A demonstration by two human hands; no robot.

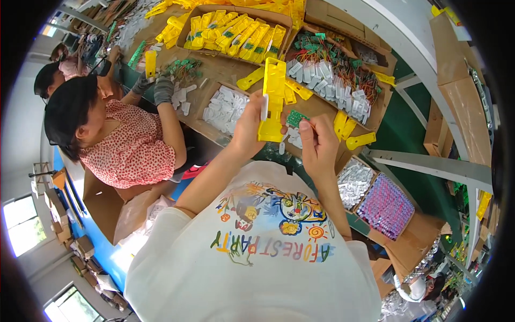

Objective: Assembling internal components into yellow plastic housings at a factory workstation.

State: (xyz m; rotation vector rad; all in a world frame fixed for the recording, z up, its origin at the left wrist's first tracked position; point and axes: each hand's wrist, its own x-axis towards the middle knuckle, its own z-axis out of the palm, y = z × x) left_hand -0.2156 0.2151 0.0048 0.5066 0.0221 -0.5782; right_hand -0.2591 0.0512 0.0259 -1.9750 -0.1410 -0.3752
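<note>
My left hand (248, 124) grips a long yellow plastic housing (274, 88) upright, its open, hollow side facing me. A small white piece (264, 107) shows between my fingers and the housing's left edge. Just right of the housing, my right hand (320, 146) pinches a small green circuit board (296, 117) between thumb and fingers, apart from the housing. Loose white plastic pieces (294, 138) lie on the table below the board. More yellow housings (251, 79) lie on the table behind my left hand.
At the back, a cardboard box (234, 57) holds many yellow housings. A box of wired boards and white pieces (327, 75) stands at the right, a tray of white parts (225, 109) at the left. A gloved co-worker (129, 139) sits left. Grey metal beams (429, 165) cross the right side.
</note>
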